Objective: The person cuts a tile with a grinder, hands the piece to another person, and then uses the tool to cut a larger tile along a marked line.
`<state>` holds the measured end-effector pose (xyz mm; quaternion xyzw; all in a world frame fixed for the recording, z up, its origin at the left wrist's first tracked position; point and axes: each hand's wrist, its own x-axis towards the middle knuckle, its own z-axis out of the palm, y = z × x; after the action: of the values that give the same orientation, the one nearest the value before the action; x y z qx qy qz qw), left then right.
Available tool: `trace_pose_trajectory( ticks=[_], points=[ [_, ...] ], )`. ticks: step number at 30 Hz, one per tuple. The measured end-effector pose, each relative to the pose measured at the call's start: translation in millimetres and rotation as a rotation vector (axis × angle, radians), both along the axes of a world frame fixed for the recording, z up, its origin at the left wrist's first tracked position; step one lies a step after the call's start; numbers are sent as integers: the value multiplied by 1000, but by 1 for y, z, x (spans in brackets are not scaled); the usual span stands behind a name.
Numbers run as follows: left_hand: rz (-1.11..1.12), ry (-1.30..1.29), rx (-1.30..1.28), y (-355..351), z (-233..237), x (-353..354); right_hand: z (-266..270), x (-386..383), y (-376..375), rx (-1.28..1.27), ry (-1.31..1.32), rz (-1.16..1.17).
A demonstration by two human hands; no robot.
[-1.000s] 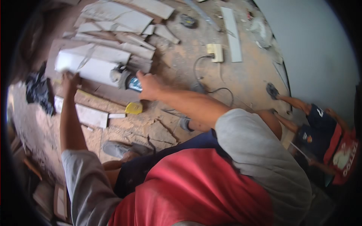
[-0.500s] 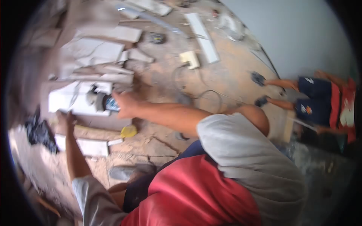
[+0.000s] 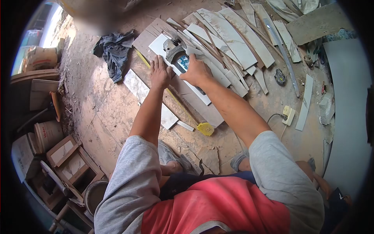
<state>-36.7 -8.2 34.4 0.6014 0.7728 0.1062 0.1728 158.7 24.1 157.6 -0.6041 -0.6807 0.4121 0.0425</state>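
Observation:
My right hand (image 3: pixel 199 73) is wrapped round the body of an angle grinder (image 3: pixel 176 54), whose disc end points away from me. Beneath the grinder lies a narrow white tile (image 3: pixel 156 44), resting on a wider brownish slab (image 3: pixel 208 115). My left hand (image 3: pixel 159 73) presses on the tile's near-left edge with its fingers stretched out, just beside the grinder. Along the slab runs the pulled-out blade of a yellow tape measure (image 3: pixel 205 129). A marbled white tile strip (image 3: pixel 150 97) lies on the floor left of the slab.
Several cut tile strips (image 3: pixel 233 35) are piled beyond the slab. A dark cloth (image 3: pixel 115 54) lies to the left. At right are a black tape measure (image 3: pixel 279 77), a metal bar (image 3: pixel 278 43) and a socket box (image 3: pixel 288 115) with a cable. Wooden frames (image 3: pixel 70 160) stand at lower left.
My view has swung round, bringing the wooden frames and dark cloth into clearer sight. The other person is now mostly out of view. My right hand still holds the grinder over the tile.

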Motion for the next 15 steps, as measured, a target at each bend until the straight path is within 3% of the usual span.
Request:
trace_pose_trajectory(
  ticks=[7, 10, 15],
  points=[
    [-49, 49, 20, -6, -20, -5, -16, -51, 38, -43, -40, 21],
    [-195, 242, 53, -3, -38, -14, -10, -65, 51, -49, -33, 5],
    [-182, 149, 42, -5, -27, -9, -20, -77, 64, -33, 4, -42]
  ],
)
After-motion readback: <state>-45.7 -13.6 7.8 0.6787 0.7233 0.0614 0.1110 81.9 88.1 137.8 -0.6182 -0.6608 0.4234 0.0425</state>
